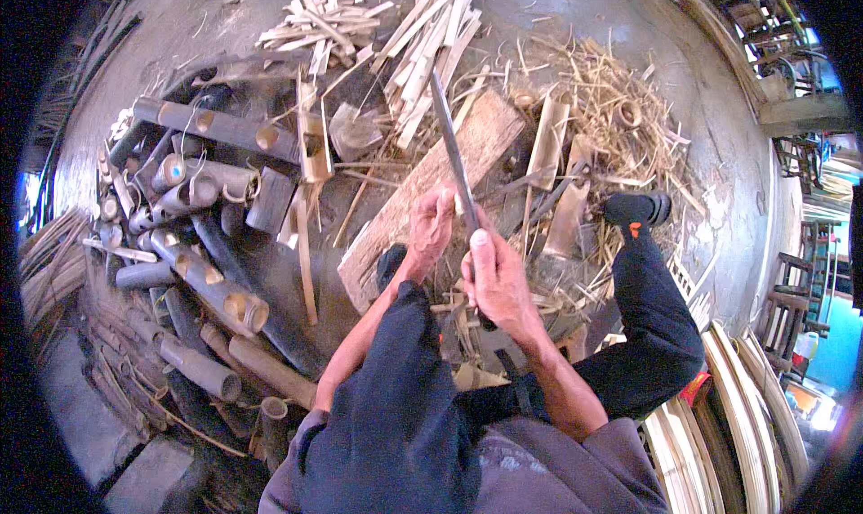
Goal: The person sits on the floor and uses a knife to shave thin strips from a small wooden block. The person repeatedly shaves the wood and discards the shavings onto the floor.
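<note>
Your right hand (pixel 497 280) is grasping a long knife (pixel 456 154), which is slanting far and left over the wooden board (pixel 493 129). Your left hand (pixel 431 224) is sitting curled beside the knife, holding what, I cannot tell; a slip could be cutting that hand.

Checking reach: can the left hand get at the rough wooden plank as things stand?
Probably yes: the left hand overlaps the rough wooden plank in view, whose lower-left stretch looks unobstructed; the long knife held by the right hand crosses farther up.
</note>
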Tool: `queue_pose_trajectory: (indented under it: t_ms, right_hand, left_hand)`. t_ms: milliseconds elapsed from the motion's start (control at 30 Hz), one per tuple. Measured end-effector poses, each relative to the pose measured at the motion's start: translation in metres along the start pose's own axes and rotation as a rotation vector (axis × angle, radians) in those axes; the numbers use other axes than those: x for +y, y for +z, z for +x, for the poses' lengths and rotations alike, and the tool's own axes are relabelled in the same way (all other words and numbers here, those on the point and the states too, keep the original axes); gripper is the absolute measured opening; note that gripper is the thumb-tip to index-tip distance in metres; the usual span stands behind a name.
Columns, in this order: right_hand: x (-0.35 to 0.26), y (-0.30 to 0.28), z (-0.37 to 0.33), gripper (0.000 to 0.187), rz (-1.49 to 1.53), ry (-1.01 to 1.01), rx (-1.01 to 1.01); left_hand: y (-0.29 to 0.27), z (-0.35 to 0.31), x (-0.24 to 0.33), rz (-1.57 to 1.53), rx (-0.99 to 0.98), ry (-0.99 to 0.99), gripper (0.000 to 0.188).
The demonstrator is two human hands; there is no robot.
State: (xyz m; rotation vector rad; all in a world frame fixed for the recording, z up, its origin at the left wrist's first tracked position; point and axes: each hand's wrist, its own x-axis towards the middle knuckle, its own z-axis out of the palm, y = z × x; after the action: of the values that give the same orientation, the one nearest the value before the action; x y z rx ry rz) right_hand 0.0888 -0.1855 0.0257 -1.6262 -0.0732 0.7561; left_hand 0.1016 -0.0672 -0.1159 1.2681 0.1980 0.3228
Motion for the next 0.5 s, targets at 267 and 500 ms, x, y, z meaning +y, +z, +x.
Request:
queue_pose_trajectory:
  t_ms: [267, 500]
  right_hand:
    - [0.016, -0.009, 0.000, 0.048, -0.190, -0.013, -0.047]
    - [0.042, -0.006, 0.011, 0.047, -0.180, -0.026, -0.135]
  left_hand:
    - [-0.015, -0.003, -0.003, 0.155, 0.436, -0.035, 0.068]
    - [-0.047, -0.022, 0.032, 0.355, 0.523, 0.024, 0.051]
